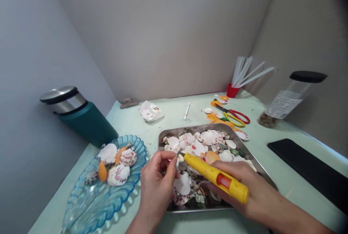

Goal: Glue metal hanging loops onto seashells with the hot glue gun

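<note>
My right hand [239, 181] grips a yellow hot glue gun [209, 170], its dark nozzle pointing left over the tray. Thumb and fingers of my left hand [160, 176] are pinched on a small greyish piece [178, 153], perhaps a shell, right at the nozzle tip. Whether the two touch is too small to tell. Beneath both hands lies a metal tray [261, 167] full of white, spotted and orange seashells [182, 184]. Left of my left hand, a blue scalloped glass dish [108, 205] holds several shells [119, 175] and a dark rough piece [91, 178].
A teal bottle [88, 123] leans in view behind the dish. Farther back are a crumpled white packet [151, 111], a white marker [187, 111], scissors [235, 116] and a red cup [233, 91] of glue sticks. At right stand a pebble jar [285, 99] and a black slab [310, 172].
</note>
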A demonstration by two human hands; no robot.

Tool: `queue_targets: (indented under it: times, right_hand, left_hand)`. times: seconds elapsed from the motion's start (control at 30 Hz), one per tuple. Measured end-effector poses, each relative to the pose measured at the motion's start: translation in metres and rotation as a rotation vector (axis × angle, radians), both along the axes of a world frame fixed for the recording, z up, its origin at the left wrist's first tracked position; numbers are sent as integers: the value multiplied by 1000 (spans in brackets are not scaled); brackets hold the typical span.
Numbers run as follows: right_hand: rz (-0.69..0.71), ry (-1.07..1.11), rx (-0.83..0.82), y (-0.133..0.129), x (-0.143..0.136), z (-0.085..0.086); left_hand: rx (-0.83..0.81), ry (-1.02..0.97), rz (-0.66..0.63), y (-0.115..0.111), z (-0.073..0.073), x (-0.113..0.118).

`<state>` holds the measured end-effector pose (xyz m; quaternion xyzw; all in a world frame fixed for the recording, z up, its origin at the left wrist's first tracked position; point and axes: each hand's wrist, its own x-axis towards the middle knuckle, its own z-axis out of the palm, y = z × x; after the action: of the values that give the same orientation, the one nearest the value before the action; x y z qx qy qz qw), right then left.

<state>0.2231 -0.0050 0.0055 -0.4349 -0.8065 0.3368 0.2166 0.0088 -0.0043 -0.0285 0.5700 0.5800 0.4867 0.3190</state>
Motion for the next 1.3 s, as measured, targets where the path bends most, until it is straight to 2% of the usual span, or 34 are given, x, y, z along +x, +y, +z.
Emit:
queue_targets:
  times: [0.23, 0.43, 0.6, 0.8, 0.97, 1.17, 1.3]
  right_hand:
    - [-50, 42, 12, 0, 0, 1]
    - [13, 9, -31, 0, 1, 2]
    - [-50, 32, 4, 0, 0, 3]
    - [0, 13, 18, -1, -1, 3]
    - [-47, 23, 40, -1, 0, 2]
    - [36, 25, -24, -1, -1, 3]
    - [-29, 24, -5, 0, -1, 2]
  left_hand:
    - [-6, -2, 4, 0, 1, 0]
    - [-2, -17, 9, -1, 1, 1]
    - [-5, -16, 15, 1, 1, 1]
    - [-14, -17, 17, 0, 0, 1]
    - [-20, -20, 13, 0, 1, 0]
    - [-23, -55, 20, 1, 1, 1]
    - [-26, -59, 20, 1, 1, 0]
